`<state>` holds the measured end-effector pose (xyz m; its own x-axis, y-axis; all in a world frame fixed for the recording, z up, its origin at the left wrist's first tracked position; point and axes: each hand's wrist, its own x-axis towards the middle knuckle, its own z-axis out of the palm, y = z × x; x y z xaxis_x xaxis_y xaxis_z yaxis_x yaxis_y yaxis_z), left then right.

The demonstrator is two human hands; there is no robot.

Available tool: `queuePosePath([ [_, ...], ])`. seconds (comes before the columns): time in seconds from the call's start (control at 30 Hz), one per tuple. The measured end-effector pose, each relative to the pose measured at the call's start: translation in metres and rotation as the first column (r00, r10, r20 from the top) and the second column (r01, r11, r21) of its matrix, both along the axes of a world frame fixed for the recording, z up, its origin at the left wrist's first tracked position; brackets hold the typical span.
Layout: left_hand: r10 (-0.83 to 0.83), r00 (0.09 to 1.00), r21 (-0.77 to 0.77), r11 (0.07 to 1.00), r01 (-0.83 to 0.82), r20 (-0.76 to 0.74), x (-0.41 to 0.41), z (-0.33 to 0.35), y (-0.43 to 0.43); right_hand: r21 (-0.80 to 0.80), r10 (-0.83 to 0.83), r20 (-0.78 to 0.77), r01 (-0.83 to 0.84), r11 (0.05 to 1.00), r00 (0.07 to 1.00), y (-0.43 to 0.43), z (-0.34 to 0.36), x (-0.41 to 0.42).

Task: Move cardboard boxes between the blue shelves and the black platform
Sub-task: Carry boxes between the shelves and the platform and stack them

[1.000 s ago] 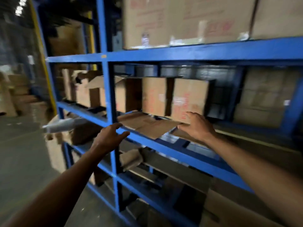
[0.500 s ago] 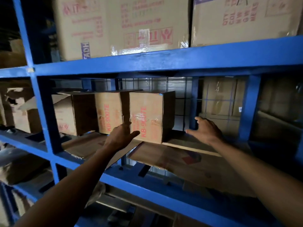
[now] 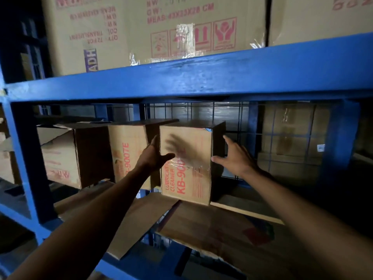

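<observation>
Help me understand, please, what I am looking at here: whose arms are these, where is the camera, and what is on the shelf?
There is no machine here. A person wears a camera on the head, so this one picture looks forward and down along both arms. They face a blue shelf. The right-hand box stands on it beside a neighbouring box. The left hand is at its left edge and the right hand at its right side, fingers straight. The box is not lifted. Flattened cardboard lies in front, and big boxes sit above.
</observation>
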<state>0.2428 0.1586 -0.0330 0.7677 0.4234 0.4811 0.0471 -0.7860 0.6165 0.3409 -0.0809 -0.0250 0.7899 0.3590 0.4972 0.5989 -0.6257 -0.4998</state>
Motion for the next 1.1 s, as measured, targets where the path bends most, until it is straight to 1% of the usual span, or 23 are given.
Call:
queuePosePath([
  [0.1,-0.089,0.994,0.009,0.996,0.089,0.064,0.024,0.013,0.025,0.032,0.001,0.05,-0.003,0.999,0.999,0.027,0.017,0.019],
  [0.23,-0.184,0.981,0.061,0.982,0.181,0.059,0.05,0.023,0.056,0.081,-0.016,0.053,0.011,0.997,0.998,0.056,0.025,0.04],
  [0.3,-0.236,0.971,0.01,0.972,0.236,0.048,0.059,0.024,0.067,0.107,-0.027,0.059,0.02,0.994,0.998,0.065,0.021,0.047],
  [0.37,-0.267,0.961,-0.011,0.963,0.268,0.077,0.068,0.022,0.076,0.156,-0.025,0.061,0.016,0.988,0.998,0.069,0.015,0.052],
  [0.5,-0.257,0.949,-0.02,0.964,0.265,0.183,0.071,0.008,0.08,0.255,-0.028,0.051,0.014,0.967,0.998,0.07,0.006,0.048],
  [0.63,-0.183,0.95,-0.057,0.977,0.204,0.251,0.048,-0.007,0.071,0.263,-0.038,0.087,0.014,0.965,0.996,0.061,0.005,0.03],
  [0.73,-0.163,0.956,-0.065,0.981,0.184,0.243,0.018,-0.01,0.056,0.296,-0.009,0.088,-0.018,0.955,0.996,0.048,0.005,0.006],
  [0.83,-0.142,0.966,-0.043,0.987,0.155,0.214,-0.015,-0.007,0.033,0.387,0.017,0.074,-0.044,0.921,0.997,0.035,0.003,-0.022],
  [0.97,-0.114,0.973,-0.076,0.988,0.131,0.203,-0.045,-0.005,0.006,0.451,-0.036,0.093,-0.01,0.892,0.995,0.023,0.003,-0.05],
  [1.1,-0.069,0.979,-0.068,0.994,0.083,0.189,-0.047,0.001,-0.004,0.483,-0.046,0.071,0.006,0.876,0.996,0.021,0.004,-0.044],
])
